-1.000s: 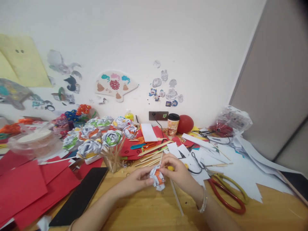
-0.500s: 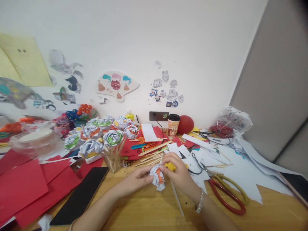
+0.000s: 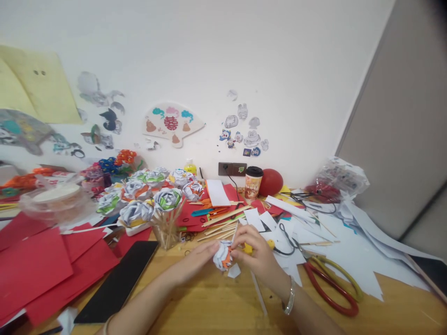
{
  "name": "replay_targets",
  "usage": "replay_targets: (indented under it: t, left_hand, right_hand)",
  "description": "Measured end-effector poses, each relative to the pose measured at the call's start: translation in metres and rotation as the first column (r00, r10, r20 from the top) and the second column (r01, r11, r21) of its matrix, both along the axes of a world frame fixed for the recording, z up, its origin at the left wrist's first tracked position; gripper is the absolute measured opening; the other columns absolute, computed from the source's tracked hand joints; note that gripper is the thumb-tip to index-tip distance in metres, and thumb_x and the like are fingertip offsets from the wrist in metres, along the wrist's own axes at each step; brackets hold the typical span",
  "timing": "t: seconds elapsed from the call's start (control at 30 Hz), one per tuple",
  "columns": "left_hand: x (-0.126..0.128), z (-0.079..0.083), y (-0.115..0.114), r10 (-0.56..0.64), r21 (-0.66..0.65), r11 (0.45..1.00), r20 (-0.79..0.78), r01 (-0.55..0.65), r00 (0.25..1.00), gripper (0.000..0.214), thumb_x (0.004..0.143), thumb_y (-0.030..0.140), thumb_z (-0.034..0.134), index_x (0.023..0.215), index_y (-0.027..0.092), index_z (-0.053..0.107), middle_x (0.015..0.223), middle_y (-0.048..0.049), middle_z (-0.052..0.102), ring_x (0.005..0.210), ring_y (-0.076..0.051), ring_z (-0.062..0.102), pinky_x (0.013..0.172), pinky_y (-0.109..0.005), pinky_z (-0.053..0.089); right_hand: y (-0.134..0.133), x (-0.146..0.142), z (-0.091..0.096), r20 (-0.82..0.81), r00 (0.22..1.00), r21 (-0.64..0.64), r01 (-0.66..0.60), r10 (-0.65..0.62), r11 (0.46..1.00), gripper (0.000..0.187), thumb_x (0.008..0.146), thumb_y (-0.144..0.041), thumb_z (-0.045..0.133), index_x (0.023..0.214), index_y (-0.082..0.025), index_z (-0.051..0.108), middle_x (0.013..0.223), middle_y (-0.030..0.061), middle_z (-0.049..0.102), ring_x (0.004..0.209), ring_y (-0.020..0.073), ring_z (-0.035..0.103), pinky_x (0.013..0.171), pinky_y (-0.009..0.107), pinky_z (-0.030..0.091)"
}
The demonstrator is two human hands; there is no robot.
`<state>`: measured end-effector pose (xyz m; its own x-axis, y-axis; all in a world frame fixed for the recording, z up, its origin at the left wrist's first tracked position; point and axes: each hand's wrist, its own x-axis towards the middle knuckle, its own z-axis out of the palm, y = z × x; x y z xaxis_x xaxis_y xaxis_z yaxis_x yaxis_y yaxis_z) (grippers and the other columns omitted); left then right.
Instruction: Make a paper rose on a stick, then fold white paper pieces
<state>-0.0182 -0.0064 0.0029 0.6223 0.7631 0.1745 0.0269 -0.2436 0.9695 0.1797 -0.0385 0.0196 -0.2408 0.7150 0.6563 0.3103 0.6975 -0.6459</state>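
Note:
Both hands meet over the wooden table (image 3: pixel 216 302), holding a small folded paper flower (image 3: pixel 223 257) of white paper with orange. My left hand (image 3: pixel 197 263) cups it from the left, fingers closed round it. My right hand (image 3: pixel 254 253) pinches its right side with curled fingers; a silver bracelet (image 3: pixel 289 298) sits on that wrist. A thin white stick (image 3: pixel 257 292) lies on the table under the right hand. Several finished paper flowers (image 3: pixel 153 195) stand behind, to the left.
Red paper sheets (image 3: pixel 38 265) and a black phone (image 3: pixel 118 281) lie at the left. A cup of wooden sticks (image 3: pixel 165 230) stands near. Red-handled scissors (image 3: pixel 331 288) and white paper scraps (image 3: pixel 349 251) lie right. A coffee cup (image 3: pixel 253 182) and red ball (image 3: pixel 270 181) stand by the wall.
The paper flower has been turned and tilted to the left between the hands, showing more orange. The right hand's fingers shifted on it. The camera view moved slightly.

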Motion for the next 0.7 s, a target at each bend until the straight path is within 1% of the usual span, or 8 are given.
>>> replay_targets:
  t: [0.17, 0.3, 0.37, 0.47, 0.5, 0.57, 0.63, 0.7]
  left_hand:
    - [0.0017, -0.0002, -0.0021, -0.014, -0.052, 0.999, 0.024, 0.016, 1.000, 0.038, 0.088, 0.046, 0.043, 0.089, 0.016, 0.066, 0.088, -0.0047, 0.064, 0.081, -0.018, 0.054, 0.078, -0.027, 0.040]
    - [0.0047, -0.0039, -0.0017, -0.038, -0.094, 0.995, 0.064, 0.044, 0.997, 0.039, 0.088, 0.047, 0.042, 0.084, 0.015, 0.064, 0.081, -0.0045, 0.063, 0.076, -0.017, 0.054, 0.077, -0.028, 0.040]
    - [0.0067, -0.0059, -0.0014, -0.024, -0.108, 0.994, 0.087, 0.034, 0.996, 0.040, 0.087, 0.048, 0.043, 0.084, 0.014, 0.064, 0.078, -0.0046, 0.063, 0.077, -0.018, 0.053, 0.079, -0.030, 0.040]
    - [0.0085, -0.0070, -0.0018, -0.001, -0.111, 0.994, 0.098, 0.012, 0.995, 0.039, 0.086, 0.048, 0.045, 0.089, 0.014, 0.064, 0.081, -0.0053, 0.063, 0.083, -0.019, 0.053, 0.085, -0.032, 0.038]
    - [0.0087, -0.0070, -0.0022, -0.001, -0.111, 0.994, 0.100, 0.013, 0.995, 0.039, 0.086, 0.047, 0.045, 0.090, 0.013, 0.064, 0.082, -0.0056, 0.063, 0.086, -0.020, 0.052, 0.087, -0.032, 0.037]
    - [0.0083, -0.0068, -0.0031, -0.011, -0.117, 0.993, 0.106, 0.023, 0.994, 0.038, 0.087, 0.045, 0.044, 0.089, 0.014, 0.065, 0.083, -0.0060, 0.063, 0.090, -0.021, 0.052, 0.089, -0.033, 0.036]
    - [0.0072, -0.0071, -0.0039, -0.019, -0.123, 0.992, 0.115, 0.034, 0.993, 0.038, 0.088, 0.044, 0.043, 0.088, 0.014, 0.066, 0.084, -0.0062, 0.064, 0.093, -0.021, 0.051, 0.089, -0.033, 0.036]
    - [0.0059, -0.0078, -0.0041, -0.014, -0.122, 0.992, 0.115, 0.028, 0.993, 0.036, 0.089, 0.043, 0.042, 0.089, 0.015, 0.066, 0.087, -0.0058, 0.064, 0.092, -0.021, 0.052, 0.089, -0.033, 0.036]
  right_hand:
    - [0.0005, -0.0019, -0.0010, 0.039, 0.999, 0.075, -0.005, 0.002, 0.997, 0.018, 0.085, -0.033, 0.056, 0.073, -0.022, 0.063, 0.080, 0.0029, 0.056, 0.081, 0.0183, 0.054, 0.074, 0.033, 0.044]
    - [-0.0004, -0.0032, -0.0053, 0.041, 0.985, 0.200, 0.154, -0.166, 0.968, 0.014, 0.085, -0.030, 0.056, 0.075, -0.020, 0.060, 0.080, 0.0030, 0.056, 0.078, 0.0177, 0.053, 0.068, 0.031, 0.044]
    - [-0.0014, -0.0036, -0.0078, 0.083, 0.948, 0.390, 0.252, -0.306, 0.886, 0.011, 0.085, -0.024, 0.056, 0.077, -0.019, 0.060, 0.078, 0.0036, 0.057, 0.074, 0.0174, 0.051, 0.065, 0.031, 0.042]
    - [-0.0025, -0.0043, -0.0095, 0.138, 0.879, 0.669, 0.257, -0.456, 0.698, 0.007, 0.084, -0.013, 0.055, 0.081, -0.016, 0.060, 0.077, 0.0057, 0.060, 0.072, 0.0180, 0.049, 0.064, 0.032, 0.039]
    - [-0.0027, -0.0045, -0.0096, 0.146, 0.865, 0.719, 0.240, -0.480, 0.652, 0.006, 0.084, -0.011, 0.055, 0.083, -0.015, 0.060, 0.078, 0.0065, 0.061, 0.073, 0.0186, 0.049, 0.064, 0.032, 0.039]
    - [-0.0028, -0.0048, -0.0091, 0.158, 0.850, 0.765, 0.217, -0.502, 0.606, 0.008, 0.083, -0.010, 0.055, 0.087, -0.014, 0.060, 0.080, 0.0077, 0.061, 0.075, 0.0197, 0.050, 0.066, 0.034, 0.039]
    - [-0.0029, -0.0047, -0.0080, 0.191, 0.848, 0.758, 0.193, -0.494, 0.624, 0.011, 0.084, -0.009, 0.053, 0.088, -0.016, 0.060, 0.081, 0.0079, 0.061, 0.077, 0.0201, 0.050, 0.068, 0.034, 0.040]
    - [-0.0035, -0.0042, -0.0062, 0.256, 0.856, 0.704, 0.154, -0.450, 0.693, 0.014, 0.085, -0.008, 0.050, 0.087, -0.018, 0.060, 0.082, 0.0073, 0.061, 0.076, 0.0195, 0.050, 0.067, 0.033, 0.040]
